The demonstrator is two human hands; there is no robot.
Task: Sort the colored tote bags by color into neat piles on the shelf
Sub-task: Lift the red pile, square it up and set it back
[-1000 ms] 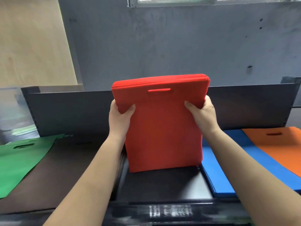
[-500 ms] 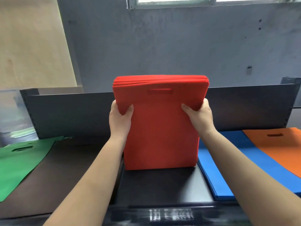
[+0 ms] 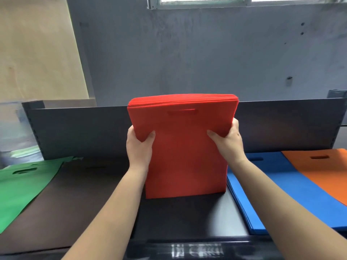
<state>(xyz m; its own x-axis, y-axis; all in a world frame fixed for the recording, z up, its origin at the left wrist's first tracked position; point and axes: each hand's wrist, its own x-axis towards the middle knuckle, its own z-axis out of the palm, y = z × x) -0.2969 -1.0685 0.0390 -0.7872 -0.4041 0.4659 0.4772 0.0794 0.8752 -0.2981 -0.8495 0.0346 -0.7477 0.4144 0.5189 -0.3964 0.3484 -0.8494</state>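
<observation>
A thick stack of red tote bags (image 3: 185, 152) stands upright on its bottom edge on the dark shelf (image 3: 187, 216), handle slots at the top. My left hand (image 3: 139, 145) grips its left edge, thumb on the front. On the right edge, my right hand (image 3: 228, 142) grips the same way. A green bag pile (image 3: 22, 188) lies flat at the far left, a brown pile (image 3: 75, 199) beside it. To the right of the red stack lie a blue pile (image 3: 272, 192) and an orange pile (image 3: 323, 169).
The shelf's dark back panel (image 3: 84, 132) rises behind the piles, with a grey wall and a window above it. A metal front rail (image 3: 197, 250) runs along the near edge. Clear plastic wrapping (image 3: 15, 139) sits at the far left.
The red stack has shifted slightly left and stands squarer on the shelf; its top edges are more evenly aligned. Both hands keep their grip on its sides.
</observation>
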